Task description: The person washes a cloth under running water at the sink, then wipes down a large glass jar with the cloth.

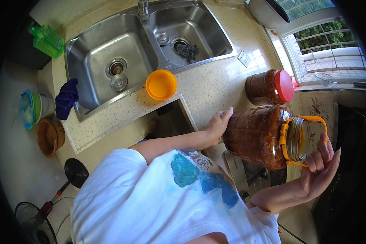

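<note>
A large clear plastic jar (254, 135) of dark reddish-brown chunky food is tilted on its side, its open threaded mouth facing right. My left hand (218, 126) supports the base of the jar, thumb on its side. The fingers of my right hand (321, 161) are hooked on the orange carrying handle (320, 119) at the neck. An orange round screw lid (161, 84) lies on the counter by the sink edge. Behind the held jar, a second filled jar (262, 87) with a red lid (284, 86) lies on its side or looks tilted through the fisheye view.
A double steel sink (125, 36) holds a steel-wool scrubber (187, 51). Green soap bottle (48, 41) and purple cloth (67, 99) are at the left; a pot (267, 13) and a strainer (325, 79) are by the window. A gas stove (236, 167) is below the held jar.
</note>
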A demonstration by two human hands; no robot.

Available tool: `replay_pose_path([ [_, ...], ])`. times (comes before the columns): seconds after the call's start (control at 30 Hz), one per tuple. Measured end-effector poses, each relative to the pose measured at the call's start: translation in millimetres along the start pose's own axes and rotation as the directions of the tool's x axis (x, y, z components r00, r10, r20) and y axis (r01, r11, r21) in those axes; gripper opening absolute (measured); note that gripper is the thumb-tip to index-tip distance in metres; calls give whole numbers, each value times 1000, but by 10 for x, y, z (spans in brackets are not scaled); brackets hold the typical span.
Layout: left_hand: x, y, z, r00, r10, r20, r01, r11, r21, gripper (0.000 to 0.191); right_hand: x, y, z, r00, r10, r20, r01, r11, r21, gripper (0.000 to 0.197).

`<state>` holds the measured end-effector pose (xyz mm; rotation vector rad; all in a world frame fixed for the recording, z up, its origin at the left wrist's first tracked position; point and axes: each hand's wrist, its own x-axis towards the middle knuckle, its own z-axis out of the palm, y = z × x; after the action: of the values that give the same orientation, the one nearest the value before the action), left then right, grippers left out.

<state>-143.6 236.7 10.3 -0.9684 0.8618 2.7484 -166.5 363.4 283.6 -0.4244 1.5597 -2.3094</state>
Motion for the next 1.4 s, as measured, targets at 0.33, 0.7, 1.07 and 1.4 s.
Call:
replay_pose_path([
  [0.33,105,54,-200,879,464,-112,-441,878,185,30,57,19,-156,995,-28,-92,30,999,23,44],
  [0.7,671,1125,-569,602,764,231,-541,177,822,33,-68,41,-108,996,-29,-82,28,999,-19,49],
  [1.07,334,78,-342,636,194,747,-634,-420,649,21,-162,-2,-315,987,-36,-155,42,998,39,48],
  [1.4,72,-28,-182,604,-275,748,544,828,-135,75,-64,-59,-111,992,-99,-81,97,995,-24,56],
])
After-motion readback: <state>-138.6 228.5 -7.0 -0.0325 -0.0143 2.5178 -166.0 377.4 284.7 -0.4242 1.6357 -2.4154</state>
